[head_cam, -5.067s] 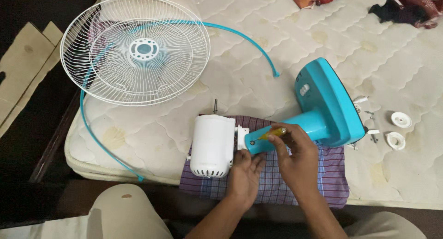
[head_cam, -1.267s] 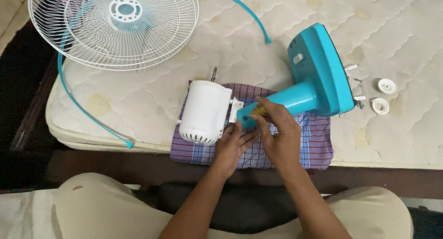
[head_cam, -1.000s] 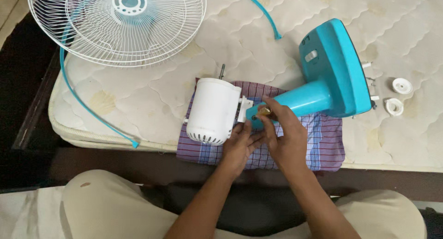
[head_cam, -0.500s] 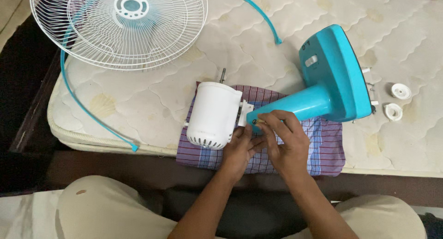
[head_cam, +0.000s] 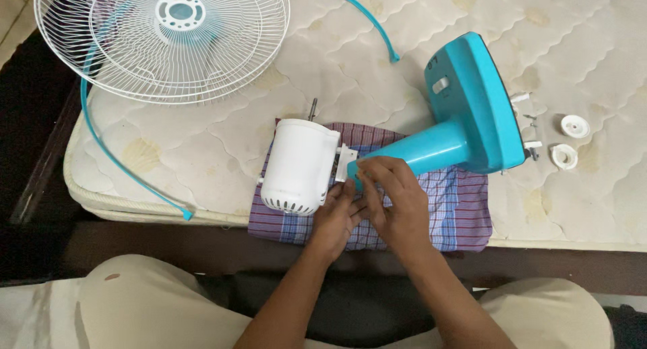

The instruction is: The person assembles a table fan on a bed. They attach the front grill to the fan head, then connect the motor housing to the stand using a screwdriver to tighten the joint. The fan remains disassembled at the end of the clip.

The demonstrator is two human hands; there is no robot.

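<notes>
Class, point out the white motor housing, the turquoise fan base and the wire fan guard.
white motor housing (head_cam: 300, 166), head view, middle of casing
turquoise fan base (head_cam: 475, 100), head view, flat slab
wire fan guard (head_cam: 162, 42), head view, wire spokes

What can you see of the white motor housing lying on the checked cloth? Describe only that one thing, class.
The white motor housing is a rounded casing that looks like smooth plastic, with a row of vent slots along its near edge. It lies on its side on the checked cloth, a thin metal shaft sticking out of its far end. A white bracket on its right side meets the turquoise stand neck. The left hand rests against its right edge.
</notes>
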